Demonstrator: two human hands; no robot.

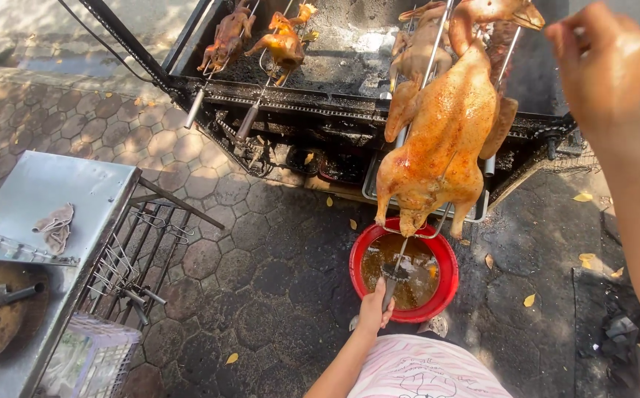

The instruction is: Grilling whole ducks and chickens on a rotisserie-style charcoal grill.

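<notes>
The left hand (373, 308) is clamped on a brush handle (388, 289) in the red basin (447, 291) of sauce, under the glazed duck (445, 133) on its skewer. The right hand (606, 63) grips the skewer's top, though glare blurs the fingers. A slick grip could let the duck slide and splash sauce onto the paving (261, 258).

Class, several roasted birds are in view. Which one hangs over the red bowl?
The large golden bird on the raised spit, directly above the red bowl; the others lie back on the grill.
</notes>
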